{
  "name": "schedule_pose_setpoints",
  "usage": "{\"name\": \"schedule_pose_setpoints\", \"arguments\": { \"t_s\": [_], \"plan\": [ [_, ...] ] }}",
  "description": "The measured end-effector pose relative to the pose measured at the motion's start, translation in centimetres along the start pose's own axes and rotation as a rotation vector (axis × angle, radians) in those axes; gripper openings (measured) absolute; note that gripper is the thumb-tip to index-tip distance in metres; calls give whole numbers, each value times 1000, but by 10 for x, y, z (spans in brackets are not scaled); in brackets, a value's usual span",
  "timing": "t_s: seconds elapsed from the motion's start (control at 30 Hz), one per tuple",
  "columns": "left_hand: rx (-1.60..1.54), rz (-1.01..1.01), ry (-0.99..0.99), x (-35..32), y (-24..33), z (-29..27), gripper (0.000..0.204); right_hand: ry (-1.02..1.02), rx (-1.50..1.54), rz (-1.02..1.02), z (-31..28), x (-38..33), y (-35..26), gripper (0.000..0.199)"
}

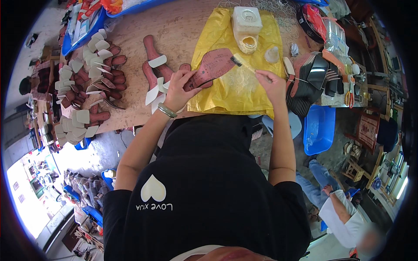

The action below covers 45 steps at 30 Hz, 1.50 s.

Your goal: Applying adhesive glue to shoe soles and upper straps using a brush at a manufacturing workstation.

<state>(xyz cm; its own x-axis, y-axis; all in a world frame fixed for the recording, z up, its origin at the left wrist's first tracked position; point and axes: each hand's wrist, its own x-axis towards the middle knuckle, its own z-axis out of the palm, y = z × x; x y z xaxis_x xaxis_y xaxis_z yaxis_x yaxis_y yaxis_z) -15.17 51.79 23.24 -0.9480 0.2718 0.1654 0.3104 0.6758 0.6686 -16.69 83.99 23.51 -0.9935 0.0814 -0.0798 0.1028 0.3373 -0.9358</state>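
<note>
1. Head view: the left hand [177, 92] has its fingers closed on the narrower part of a reddish-brown insole [215, 65], thumb on the near side.
2. The insole's broad end points right, over a yellow sheet [213, 100] spread on the desk [183, 35]; whether its lower edge touches the sheet, I cannot tell. Dark handwriting marks its upper face.
3. The right hand [273, 87] grips the pale handle of a brush [243, 63] between thumb and fingers. The dark bristles are at the broad end's edge; contact is too small to judge.
4. Beyond the brush, a whitish container [247, 21] with a round, crusted mouth facing the person rests on the yellow sheet. A small translucent cup [272, 54] sits to its right.
5. Left of the left hand, more reddish-brown insoles [150, 48] lie with white pieces [157, 61] on them; farther left is a dense, overlapping group [104, 61] of similar parts.
6. Just right of the right hand are bundled dark soles [305, 78]; orange-handled scissors [349, 99] lie farther right.
7. Below the desk's right side stands a blue bin [320, 128]; a person in a white top [344, 217] is at lower right.
</note>
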Motion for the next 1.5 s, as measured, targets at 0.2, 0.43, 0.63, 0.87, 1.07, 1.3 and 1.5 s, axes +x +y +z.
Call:
{"name": "schedule_pose_setpoints", "arguments": {
  "t_s": [0.2,0.43,0.63,0.87,1.07,1.3,1.5],
  "plan": [
    [-1,130,-115,4,-1,-12,59,-197,-133,-99,-2,30,-28,20],
    [22,190,-132,3,-4,-13,60,-390,-152,-175,12,38,-52,23],
    [14,133,-136,-8,-8,-15,59,-278,-272,11,-20,23,-18,22],
    [1,102,-41,-12,-18,-12,59,-266,-113,47,-23,0,-32,22],
    [-27,70,-20,-3,-10,-14,59,-173,-125,-10,-8,33,-26,21],
    [-31,-16,18,-11,-19,-14,58,-276,15,92,-16,-17,-23,19],
    [108,90,17,-2,-3,-8,58,-131,22,-132,23,-11,-56,17]
  ]
}}
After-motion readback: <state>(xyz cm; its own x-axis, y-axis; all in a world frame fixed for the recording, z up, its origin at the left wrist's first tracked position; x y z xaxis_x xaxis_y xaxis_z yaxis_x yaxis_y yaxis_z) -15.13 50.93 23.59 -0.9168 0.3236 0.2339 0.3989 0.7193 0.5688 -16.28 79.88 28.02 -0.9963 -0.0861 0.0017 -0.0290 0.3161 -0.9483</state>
